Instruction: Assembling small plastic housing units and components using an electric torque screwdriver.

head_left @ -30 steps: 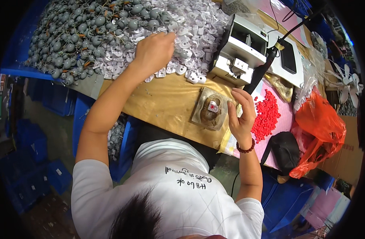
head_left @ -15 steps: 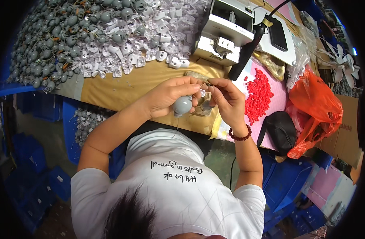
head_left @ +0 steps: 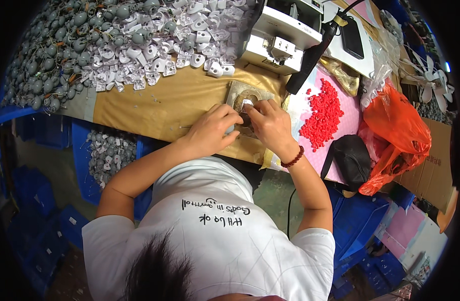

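Note:
My left hand [head_left: 212,129] is closed around a grey ball-shaped plastic part [head_left: 230,129], mostly hidden by the fingers. It rests at the near left edge of a square, worn fixture block [head_left: 234,92] with a rounded hollow. My right hand [head_left: 273,126], with a dark red bead bracelet at its wrist, bends over the block from the right. Its thumb and fingers close on a small white plastic piece [head_left: 247,102] over the hollow. The fingertips partly cover that piece, and the wire seen earlier is hidden.
White plastic housings [head_left: 154,62] and grey ball parts with wires [head_left: 49,65] are heaped at the back left. Behind the block stands a white machine [head_left: 275,52]. Red small pieces [head_left: 322,113], a black pouch [head_left: 351,160] and a red plastic bag [head_left: 398,130] lie at right.
Both hands have lowered from above the table onto the fixture block, bringing the grey ball part and white piece down. The left hand has turned its back upward, covering most of the ball.

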Available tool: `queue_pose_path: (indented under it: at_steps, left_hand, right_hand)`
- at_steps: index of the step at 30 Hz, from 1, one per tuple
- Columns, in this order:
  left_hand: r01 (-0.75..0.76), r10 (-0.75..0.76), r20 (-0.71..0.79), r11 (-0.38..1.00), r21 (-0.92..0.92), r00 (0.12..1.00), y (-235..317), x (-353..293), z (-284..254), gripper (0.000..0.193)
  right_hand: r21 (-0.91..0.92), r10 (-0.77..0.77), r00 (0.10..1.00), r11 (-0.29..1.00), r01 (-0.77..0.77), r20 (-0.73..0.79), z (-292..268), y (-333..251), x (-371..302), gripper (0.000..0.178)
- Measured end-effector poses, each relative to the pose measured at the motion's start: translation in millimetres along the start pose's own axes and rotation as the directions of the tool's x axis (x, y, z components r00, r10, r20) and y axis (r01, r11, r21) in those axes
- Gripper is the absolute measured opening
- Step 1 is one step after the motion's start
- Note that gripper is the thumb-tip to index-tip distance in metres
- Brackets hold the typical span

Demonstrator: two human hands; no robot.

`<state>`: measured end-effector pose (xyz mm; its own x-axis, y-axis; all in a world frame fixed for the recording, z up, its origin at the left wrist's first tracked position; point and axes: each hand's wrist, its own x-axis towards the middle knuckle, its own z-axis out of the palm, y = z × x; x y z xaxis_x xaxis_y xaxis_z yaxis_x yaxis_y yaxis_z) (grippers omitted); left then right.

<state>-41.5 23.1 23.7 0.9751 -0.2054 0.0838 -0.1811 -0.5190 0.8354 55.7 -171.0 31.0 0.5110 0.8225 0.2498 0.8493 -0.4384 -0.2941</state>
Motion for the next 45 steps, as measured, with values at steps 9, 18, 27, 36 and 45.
queue_pose_path:
  at_steps: [9, 18, 27, 36, 45]
  left_hand:
    - [-0.048, 0.042, 0.047, 0.99, 0.136, 0.998, -4.6, 4.5, -6.7, 0.02]
    - [-0.101, 0.157, -0.065, 0.85, 0.517, 0.986, -2.0, 14.8, 18.2, 0.056]
    - [-0.142, 0.174, -0.012, 0.839, 0.525, 0.985, -10.3, 18.7, 19.5, 0.05]
    - [-0.184, 0.25, -0.045, 0.81, 0.556, 0.967, -12.9, 18.2, 15.9, 0.037]
    - [-0.213, 0.27, -0.032, 0.822, 0.528, 0.962, -15.0, 20.2, 11.4, 0.029]
  right_hand:
    - [-0.11, -0.052, 0.987, 0.992, 0.069, 0.151, -2.8, -6.9, -6.3, 0.036]
    - [0.143, 0.048, 0.998, 0.988, -0.052, 0.033, -5.7, 1.1, -13.7, 0.036]
    - [0.375, 0.325, 0.941, 0.865, -0.334, 0.091, -25.0, 27.8, -53.1, 0.039]
    - [0.96, 0.735, 0.677, 0.169, -0.222, 0.027, 24.3, 31.7, -47.5, 0.027]
    - [0.882, 0.446, 0.765, -0.157, -0.444, 0.465, 0.3, 36.4, -5.7, 0.029]
